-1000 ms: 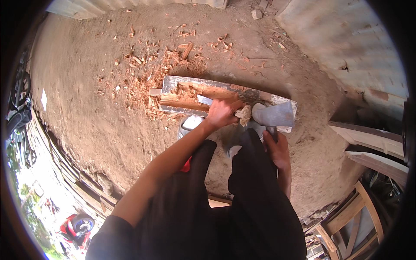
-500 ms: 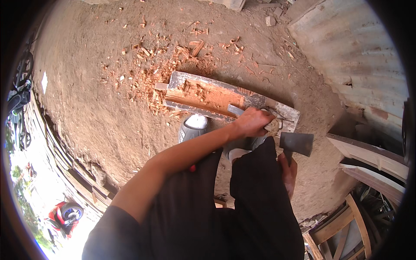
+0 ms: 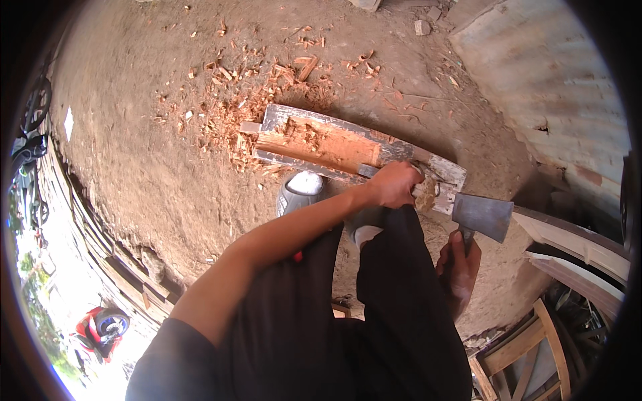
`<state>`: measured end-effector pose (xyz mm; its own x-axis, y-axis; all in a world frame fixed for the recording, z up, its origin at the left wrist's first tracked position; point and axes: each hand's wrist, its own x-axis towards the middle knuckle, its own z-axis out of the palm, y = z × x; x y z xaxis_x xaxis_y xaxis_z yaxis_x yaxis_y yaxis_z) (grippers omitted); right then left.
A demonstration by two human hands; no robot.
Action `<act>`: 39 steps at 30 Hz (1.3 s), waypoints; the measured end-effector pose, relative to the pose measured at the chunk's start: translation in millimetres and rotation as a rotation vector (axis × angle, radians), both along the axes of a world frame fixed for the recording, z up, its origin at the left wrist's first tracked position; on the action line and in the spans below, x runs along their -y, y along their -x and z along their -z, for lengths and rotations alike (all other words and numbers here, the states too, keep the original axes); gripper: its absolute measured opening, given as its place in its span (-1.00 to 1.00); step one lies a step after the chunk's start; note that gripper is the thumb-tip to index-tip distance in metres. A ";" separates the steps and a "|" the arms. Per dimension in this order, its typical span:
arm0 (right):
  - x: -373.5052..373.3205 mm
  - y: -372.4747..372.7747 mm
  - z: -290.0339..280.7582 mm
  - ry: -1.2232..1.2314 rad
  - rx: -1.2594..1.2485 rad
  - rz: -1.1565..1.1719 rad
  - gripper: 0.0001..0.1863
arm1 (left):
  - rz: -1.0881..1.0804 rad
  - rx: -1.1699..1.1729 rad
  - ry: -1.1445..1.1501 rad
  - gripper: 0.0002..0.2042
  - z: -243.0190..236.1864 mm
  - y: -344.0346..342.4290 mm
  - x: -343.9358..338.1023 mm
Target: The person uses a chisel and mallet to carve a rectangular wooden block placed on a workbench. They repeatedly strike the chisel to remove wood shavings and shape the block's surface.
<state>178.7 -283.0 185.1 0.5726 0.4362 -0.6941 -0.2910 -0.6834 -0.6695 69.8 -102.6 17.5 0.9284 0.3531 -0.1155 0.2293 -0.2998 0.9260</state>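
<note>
A long wooden block [image 3: 411,150] with flaking dark and white paint lies on the dirt, a trough of fresh orange wood cut into its left part. My left hand [image 3: 396,184] is closed around a chisel [image 3: 366,171], whose flat metal blade points left at the trough's right end. The frayed, pale butt of its handle sticks out to the right of my fist. In my right hand [image 3: 461,264] is the short handle of a hatchet [image 3: 483,217]. Its grey, flared head stands to the right of the chisel's butt, apart from it.
Wood chips [image 3: 234,127] are scattered around the block's left end. My grey shoe [image 3: 299,195] is against its near side. At the right stand a corrugated metal sheet [image 3: 548,93] and wooden frames [image 3: 528,347]. A red motorcycle [image 3: 100,331] is at the lower left.
My right hand has swung the hatchet to the right, away from the chisel's butt. The left hand has stayed on the chisel, nearly still.
</note>
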 end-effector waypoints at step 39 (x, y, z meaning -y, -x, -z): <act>5.3 22.8 39.7 0.001 0.249 -0.134 -0.75 | -0.159 0.092 -0.148 -0.78 17.0 -6.6 6.1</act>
<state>155.9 -288.3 145.4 0.6628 0.5189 -0.5399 -0.0244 -0.7056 -0.7082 76.4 -108.7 0.5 0.8640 0.5026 0.0310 0.2011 -0.4007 0.8939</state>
